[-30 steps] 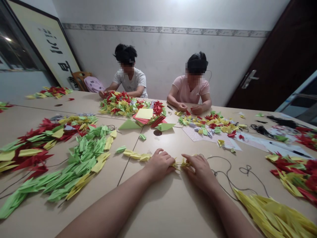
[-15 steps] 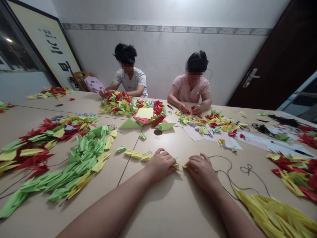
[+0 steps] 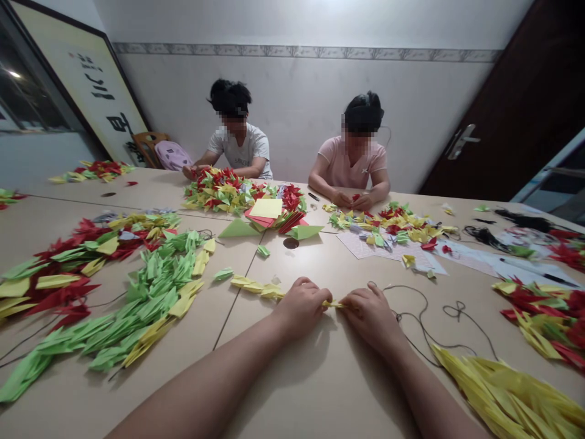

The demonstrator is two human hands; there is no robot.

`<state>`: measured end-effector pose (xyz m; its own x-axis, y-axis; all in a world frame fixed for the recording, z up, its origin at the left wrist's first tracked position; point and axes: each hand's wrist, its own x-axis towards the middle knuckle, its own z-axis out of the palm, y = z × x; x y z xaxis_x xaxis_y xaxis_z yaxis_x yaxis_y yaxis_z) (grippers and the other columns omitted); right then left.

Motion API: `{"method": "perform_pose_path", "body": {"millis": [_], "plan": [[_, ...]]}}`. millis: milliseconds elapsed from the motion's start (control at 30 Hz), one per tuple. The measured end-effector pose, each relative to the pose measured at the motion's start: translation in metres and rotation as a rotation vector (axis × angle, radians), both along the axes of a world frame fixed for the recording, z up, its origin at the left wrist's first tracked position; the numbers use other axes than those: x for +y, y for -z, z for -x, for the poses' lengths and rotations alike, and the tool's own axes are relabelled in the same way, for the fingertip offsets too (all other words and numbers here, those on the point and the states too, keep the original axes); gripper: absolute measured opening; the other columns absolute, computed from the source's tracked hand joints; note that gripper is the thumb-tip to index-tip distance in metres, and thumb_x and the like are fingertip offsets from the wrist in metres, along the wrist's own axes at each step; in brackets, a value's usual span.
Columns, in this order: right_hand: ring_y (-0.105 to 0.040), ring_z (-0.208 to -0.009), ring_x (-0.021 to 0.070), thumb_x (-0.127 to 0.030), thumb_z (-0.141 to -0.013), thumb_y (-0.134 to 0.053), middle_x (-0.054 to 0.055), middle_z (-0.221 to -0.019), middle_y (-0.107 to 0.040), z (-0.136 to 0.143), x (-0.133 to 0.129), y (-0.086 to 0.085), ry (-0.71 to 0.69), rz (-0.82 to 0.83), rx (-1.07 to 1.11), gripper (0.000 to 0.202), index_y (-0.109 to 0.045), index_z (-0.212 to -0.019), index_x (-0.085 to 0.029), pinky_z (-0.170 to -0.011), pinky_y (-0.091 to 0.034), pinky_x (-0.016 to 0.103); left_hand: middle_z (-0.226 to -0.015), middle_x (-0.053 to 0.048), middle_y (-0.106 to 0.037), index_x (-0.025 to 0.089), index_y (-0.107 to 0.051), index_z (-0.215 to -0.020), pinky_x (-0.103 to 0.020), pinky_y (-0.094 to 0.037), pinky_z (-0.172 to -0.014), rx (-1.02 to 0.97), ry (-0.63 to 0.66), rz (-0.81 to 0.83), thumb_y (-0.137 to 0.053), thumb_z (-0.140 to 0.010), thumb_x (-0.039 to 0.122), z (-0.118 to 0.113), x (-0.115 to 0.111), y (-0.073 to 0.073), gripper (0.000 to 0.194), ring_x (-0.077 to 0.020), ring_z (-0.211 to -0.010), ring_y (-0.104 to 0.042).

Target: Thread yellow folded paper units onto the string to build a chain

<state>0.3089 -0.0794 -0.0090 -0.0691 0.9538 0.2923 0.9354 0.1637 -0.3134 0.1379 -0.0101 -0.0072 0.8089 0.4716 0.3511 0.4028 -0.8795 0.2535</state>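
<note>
My left hand [image 3: 301,308] is closed on a yellow folded paper piece [image 3: 336,303] above the table's middle. From the other side, the bent fingers of my right hand [image 3: 372,311] pinch the same piece; its ends are hidden in my hands. To the left of my left hand a row of yellow folded papers [image 3: 256,287] lies end to end, with a green folded piece [image 3: 223,274] at its far end. A thin dark cord [image 3: 425,320] loops over the table to the right of my right hand.
Green folded papers [image 3: 150,299] and a mixed red, yellow and green heap [image 3: 86,250] lie left. A yellow bundle [image 3: 512,390] is at front right. Square sheets [image 3: 267,208] sit ahead. Across the table [image 3: 283,384], two people handle folded papers; a pen [image 3: 560,280] lies right.
My hands have drawn closer together, narrowing the gap between their fingertips. The yellow paper now bridges both hands, where dark cord showed between them before. The yellow row has shifted slightly right.
</note>
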Motion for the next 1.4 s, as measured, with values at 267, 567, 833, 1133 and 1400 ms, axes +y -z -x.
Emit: {"method": "perform_pose_path", "body": {"millis": [267,567,833,1133,1400], "plan": [[-0.047,-0.107,0.0241,-0.031,-0.072,-0.051,0.009,-0.114,-0.055,-0.018,-0.009,0.005,0.011,-0.042,0.025,0.047,-0.048,-0.118,-0.022,-0.096,-0.027,0.044,-0.081,-0.002,-0.063,0.018,-0.056,-0.088,-0.033,-0.031,-0.085,0.073,-0.064,-0.131,-0.046,-0.082,0.023,0.003,0.000,0.001,0.012,-0.0168,-0.081,-0.054],[-0.053,-0.095,0.0228,-0.028,-0.074,-0.041,0.010,-0.101,-0.060,-0.054,-0.012,0.019,0.141,0.089,0.018,0.043,-0.049,-0.115,-0.016,-0.088,-0.035,0.040,-0.081,0.000,-0.065,0.023,-0.056,-0.098,-0.037,-0.028,-0.090,0.040,-0.149,-0.187,-0.046,-0.082,0.019,0.005,0.007,0.009,0.019,-0.0168,-0.082,-0.053],[-0.056,-0.077,0.0192,-0.020,-0.071,-0.043,0.003,-0.075,-0.062,-0.050,-0.010,0.012,0.177,0.116,-0.014,0.014,-0.058,-0.072,-0.021,-0.083,-0.033,0.039,-0.081,-0.002,-0.064,0.021,-0.056,-0.096,-0.036,-0.029,-0.089,0.001,-0.178,-0.153,-0.047,-0.081,0.019,0.009,0.008,0.009,0.017,-0.0169,-0.082,-0.053],[-0.052,-0.079,0.0191,-0.015,-0.073,-0.034,0.005,-0.080,-0.058,-0.048,-0.011,0.012,0.142,0.068,0.063,0.013,-0.046,-0.076,-0.021,-0.073,-0.039,0.032,-0.083,-0.002,-0.065,0.021,-0.056,-0.096,-0.037,-0.030,-0.088,0.015,-0.178,-0.135,-0.046,-0.082,0.021,0.010,0.008,0.009,0.018,-0.0173,-0.085,-0.053],[-0.058,-0.068,0.0172,-0.029,-0.079,-0.036,0.001,-0.075,-0.062,-0.045,-0.016,0.003,0.217,0.167,0.301,0.020,-0.044,-0.097,-0.024,-0.065,-0.042,0.030,-0.084,-0.002,-0.065,0.021,-0.056,-0.096,-0.037,-0.030,-0.088,0.019,-0.182,-0.125,-0.047,-0.081,0.021,0.011,0.008,0.006,0.017,-0.0175,-0.085,-0.053]]}}
